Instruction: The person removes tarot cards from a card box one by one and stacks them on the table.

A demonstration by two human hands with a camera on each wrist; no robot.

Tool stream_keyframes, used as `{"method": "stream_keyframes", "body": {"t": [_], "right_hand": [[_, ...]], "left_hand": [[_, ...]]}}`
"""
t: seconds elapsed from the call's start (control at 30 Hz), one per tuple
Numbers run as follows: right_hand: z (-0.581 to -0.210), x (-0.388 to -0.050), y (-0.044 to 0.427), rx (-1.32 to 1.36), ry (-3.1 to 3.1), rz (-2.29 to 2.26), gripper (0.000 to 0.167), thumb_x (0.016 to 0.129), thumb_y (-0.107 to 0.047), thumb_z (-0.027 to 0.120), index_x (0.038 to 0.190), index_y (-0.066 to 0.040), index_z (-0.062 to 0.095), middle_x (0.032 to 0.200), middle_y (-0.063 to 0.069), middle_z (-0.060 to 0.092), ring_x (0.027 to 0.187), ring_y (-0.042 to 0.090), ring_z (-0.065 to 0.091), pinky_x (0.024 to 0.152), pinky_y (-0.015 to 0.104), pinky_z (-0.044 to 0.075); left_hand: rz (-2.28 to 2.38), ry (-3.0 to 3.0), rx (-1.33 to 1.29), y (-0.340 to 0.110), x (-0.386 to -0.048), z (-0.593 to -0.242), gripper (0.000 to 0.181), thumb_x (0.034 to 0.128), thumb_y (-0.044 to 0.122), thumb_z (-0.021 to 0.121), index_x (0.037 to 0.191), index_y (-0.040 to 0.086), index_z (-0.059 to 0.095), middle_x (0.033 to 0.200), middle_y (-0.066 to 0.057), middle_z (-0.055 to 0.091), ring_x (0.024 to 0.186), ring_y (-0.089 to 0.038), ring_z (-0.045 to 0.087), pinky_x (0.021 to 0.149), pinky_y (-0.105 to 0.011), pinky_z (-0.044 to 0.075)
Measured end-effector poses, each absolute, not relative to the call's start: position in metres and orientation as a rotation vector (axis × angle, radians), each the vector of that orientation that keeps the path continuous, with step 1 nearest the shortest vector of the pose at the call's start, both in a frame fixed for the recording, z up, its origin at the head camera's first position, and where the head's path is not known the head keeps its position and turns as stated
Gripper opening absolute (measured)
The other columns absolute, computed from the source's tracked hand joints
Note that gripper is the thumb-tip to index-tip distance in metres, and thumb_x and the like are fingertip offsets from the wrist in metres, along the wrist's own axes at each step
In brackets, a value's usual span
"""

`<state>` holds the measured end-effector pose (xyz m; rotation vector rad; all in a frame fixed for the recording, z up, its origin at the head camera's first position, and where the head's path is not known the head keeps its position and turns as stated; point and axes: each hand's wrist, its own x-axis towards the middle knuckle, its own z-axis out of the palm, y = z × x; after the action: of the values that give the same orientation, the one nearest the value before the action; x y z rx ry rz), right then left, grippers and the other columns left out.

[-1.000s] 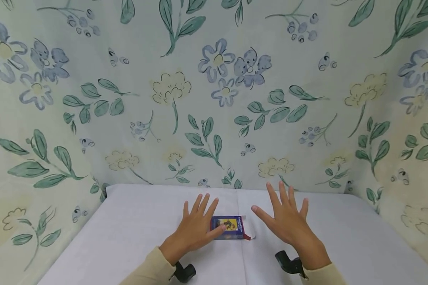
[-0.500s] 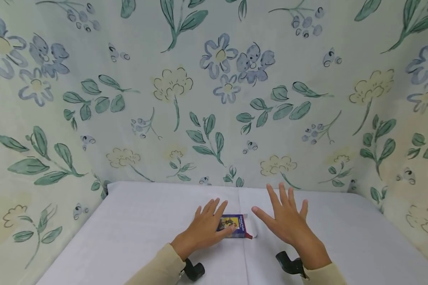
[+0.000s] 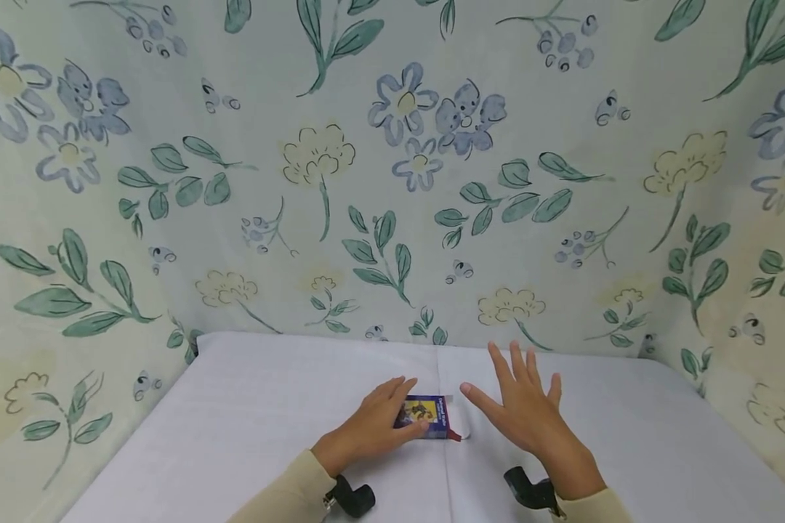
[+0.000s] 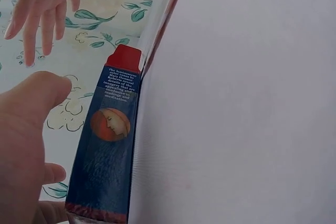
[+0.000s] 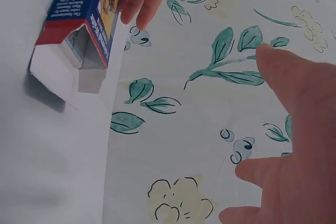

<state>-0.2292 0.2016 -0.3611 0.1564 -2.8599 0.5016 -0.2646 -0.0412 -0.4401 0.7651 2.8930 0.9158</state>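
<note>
A small blue card box (image 3: pixel 440 415) with a yellow picture lies on the white cloth, its right end toward my right hand. In the right wrist view, that end's white flap (image 5: pixel 50 72) stands out from the red edge and the opening shows. My left hand (image 3: pixel 369 428) is at the box's left end, fingers slightly bent, covering part of it from the head view. The left wrist view shows a gap between the left thumb (image 4: pixel 52 90) and the box's side. My right hand (image 3: pixel 526 410) hovers to the right with fingers spread, touching nothing.
A white cloth (image 3: pixel 235 407) covers the table. Floral fabric (image 3: pixel 268 211) hangs behind it and along both sides. Each wrist carries a black camera mount, the left one (image 3: pixel 353 497) and the right one (image 3: pixel 528 487).
My left hand has moved right, then its fingers have lowered and bent at the box's left end. The right hand stays nearly still, spread. The box remains in place.
</note>
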Motion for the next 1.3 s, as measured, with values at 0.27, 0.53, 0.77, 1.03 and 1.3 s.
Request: {"method": "stream_keyframes", "body": {"t": [0.27,0.53,0.77,1.03,1.3], "right_hand": [[-0.366,-0.233,0.203,0.146,-2.868,0.501,0.103,0.081,-0.08,0.043,0.154,-0.011,0.02,0.156,0.027,0.006,0.139,0.053,-0.001,0.097,0.075,-0.011],[-0.367,-0.234,0.2,0.16,-2.89,0.499,0.104,0.079,-0.082,0.041,0.154,-0.013,0.02,0.156,0.026,0.01,0.139,0.054,0.005,0.097,0.076,-0.008],[-0.369,-0.235,0.198,0.159,-2.906,0.497,0.105,0.078,-0.083,0.042,0.154,-0.013,0.02,0.155,0.027,0.013,0.138,0.054,0.008,0.098,0.076,-0.006],[-0.366,-0.235,0.197,0.164,-2.854,0.515,0.103,0.08,-0.082,0.041,0.152,-0.011,0.025,0.152,0.027,0.024,0.137,0.052,0.019,0.099,0.077,0.003],[-0.367,-0.237,0.198,0.187,-2.789,0.493,0.095,0.085,-0.074,0.045,0.15,-0.008,0.029,0.149,0.026,0.033,0.134,0.048,0.031,0.098,0.075,0.018]], "left_hand": [[0.912,2.907,0.861,-0.041,-0.268,-0.445,0.086,0.0834,0.063,0.061,0.151,0.021,0.03,0.153,-0.008,0.033,0.138,-0.03,0.032,0.106,-0.054,0.031],[0.824,2.95,0.903,-0.041,-0.269,-0.449,0.09,0.0805,0.062,0.065,0.15,0.017,0.032,0.151,-0.006,0.036,0.138,-0.028,0.033,0.108,-0.052,0.031],[0.74,2.997,0.876,-0.041,-0.27,-0.45,0.089,0.0799,0.058,0.069,0.148,0.012,0.036,0.149,-0.006,0.039,0.137,-0.026,0.035,0.108,-0.049,0.031],[0.789,3.031,0.838,-0.041,-0.272,-0.454,0.081,0.0778,0.056,0.073,0.141,0.013,0.046,0.14,-0.005,0.05,0.128,-0.022,0.045,0.105,-0.046,0.035],[0.88,3.02,0.789,-0.04,-0.272,-0.454,0.079,0.0775,0.056,0.073,0.138,0.011,0.049,0.135,-0.005,0.054,0.122,-0.021,0.05,0.103,-0.043,0.039]]}}
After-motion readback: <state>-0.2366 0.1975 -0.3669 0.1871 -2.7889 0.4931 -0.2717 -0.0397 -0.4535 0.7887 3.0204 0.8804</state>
